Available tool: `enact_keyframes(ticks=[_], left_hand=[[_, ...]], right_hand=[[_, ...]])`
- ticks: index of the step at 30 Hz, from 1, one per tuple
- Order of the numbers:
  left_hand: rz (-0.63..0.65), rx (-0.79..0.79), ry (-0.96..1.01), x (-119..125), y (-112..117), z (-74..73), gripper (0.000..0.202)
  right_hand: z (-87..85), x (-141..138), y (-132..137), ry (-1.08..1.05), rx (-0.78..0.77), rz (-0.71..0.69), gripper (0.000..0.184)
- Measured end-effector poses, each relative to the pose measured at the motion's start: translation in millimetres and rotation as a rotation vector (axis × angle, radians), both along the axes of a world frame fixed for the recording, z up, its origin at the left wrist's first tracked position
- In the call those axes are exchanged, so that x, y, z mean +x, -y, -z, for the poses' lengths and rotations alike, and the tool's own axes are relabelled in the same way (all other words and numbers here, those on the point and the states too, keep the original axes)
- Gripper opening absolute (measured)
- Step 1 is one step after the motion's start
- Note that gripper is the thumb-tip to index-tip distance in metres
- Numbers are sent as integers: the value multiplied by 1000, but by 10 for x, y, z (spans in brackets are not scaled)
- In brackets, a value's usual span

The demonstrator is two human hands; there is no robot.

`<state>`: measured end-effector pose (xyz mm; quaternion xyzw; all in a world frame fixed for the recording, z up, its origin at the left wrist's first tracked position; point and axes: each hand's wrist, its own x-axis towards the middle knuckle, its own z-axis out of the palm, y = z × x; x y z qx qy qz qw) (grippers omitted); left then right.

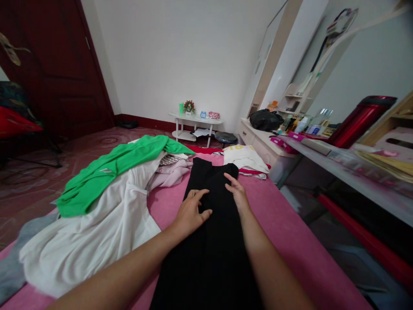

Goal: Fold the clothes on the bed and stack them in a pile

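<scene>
A long black garment [213, 249] lies lengthwise on the pink bed cover [280, 215], its narrow far end pointing at the wall. Over its left edge is my left hand [192, 211], fingers apart and slightly curled, with nothing in them. Close to the far right edge of the cloth, my right hand [237, 191] has its fingers spread and is also without a hold. Whether either hand touches the fabric I cannot tell. Left of the black cloth lie a white garment [109, 224] and a green top [122, 168] on top of it.
A folded white garment [243, 157] rests at the bed's far right corner. Pale pink clothing [171, 174] lies beside the white heap. To the right stands a desk [342, 170] with a red thermos [361, 120]. A small white table [196, 118] is by the wall.
</scene>
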<state>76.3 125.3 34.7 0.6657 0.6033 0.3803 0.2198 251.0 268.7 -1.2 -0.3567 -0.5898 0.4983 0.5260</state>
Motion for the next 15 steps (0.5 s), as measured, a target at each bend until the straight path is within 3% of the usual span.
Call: enact_keyframes(ticks=[5,11,15], left_hand=[[-20,70,159,-20,-51,92,50],[13,131,-18,-53,-88,110,33],[9,177,-74,-50,-114,185,34]], right_hand=[[-26,-59,-19,-101,-6,-84,83],[-80,-79,88,-23,-147,115,68],[-163,-2,460,13,-161,43,67]])
